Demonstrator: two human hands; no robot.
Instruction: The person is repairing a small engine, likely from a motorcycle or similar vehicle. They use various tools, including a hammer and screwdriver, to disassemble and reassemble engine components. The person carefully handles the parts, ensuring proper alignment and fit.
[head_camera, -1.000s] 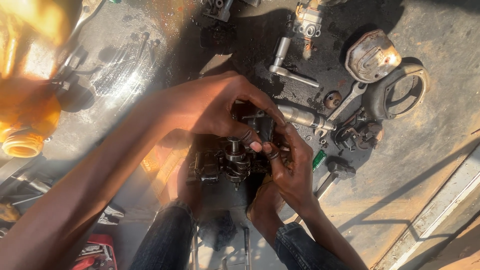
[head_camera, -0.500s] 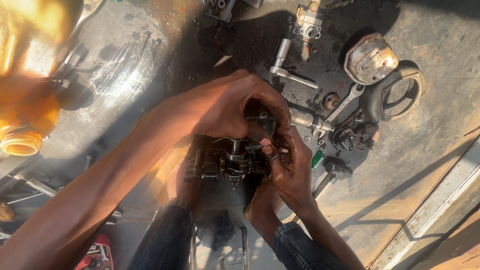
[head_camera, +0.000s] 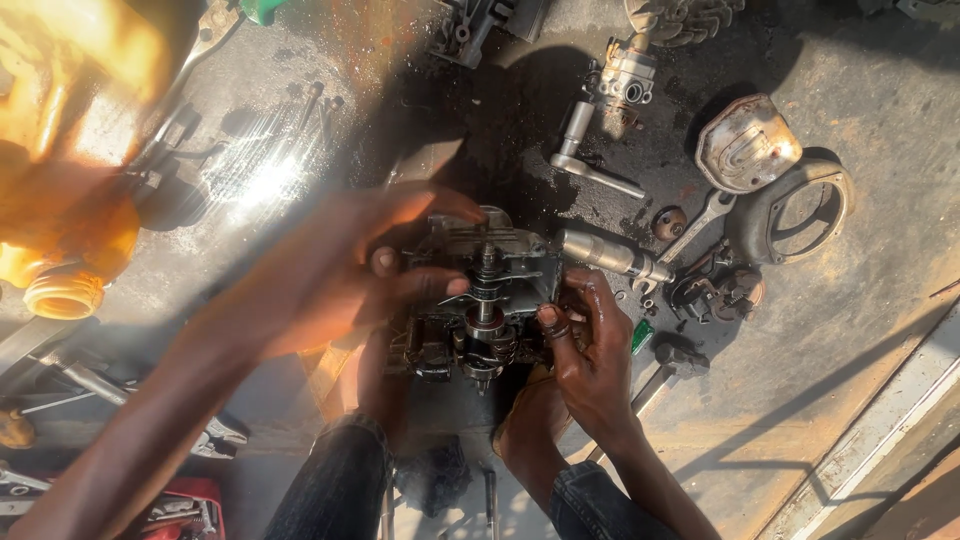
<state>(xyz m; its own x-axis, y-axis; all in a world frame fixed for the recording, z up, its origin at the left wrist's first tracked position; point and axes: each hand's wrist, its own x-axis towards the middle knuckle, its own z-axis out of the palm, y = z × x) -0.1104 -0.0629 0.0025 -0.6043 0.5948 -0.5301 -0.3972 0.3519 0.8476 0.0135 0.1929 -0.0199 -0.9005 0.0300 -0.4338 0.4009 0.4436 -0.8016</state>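
While fingers curl | left hand (head_camera: 345, 275), right hand (head_camera: 590, 355) clasp engine block (head_camera: 485, 300)

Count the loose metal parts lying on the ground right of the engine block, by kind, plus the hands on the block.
Hands on the engine block: 2, the left hand and the right hand
Ring-shaped housings: 1
Domed covers: 1
Wrenches: 1
Cylindrical shafts: 1
Total: 6
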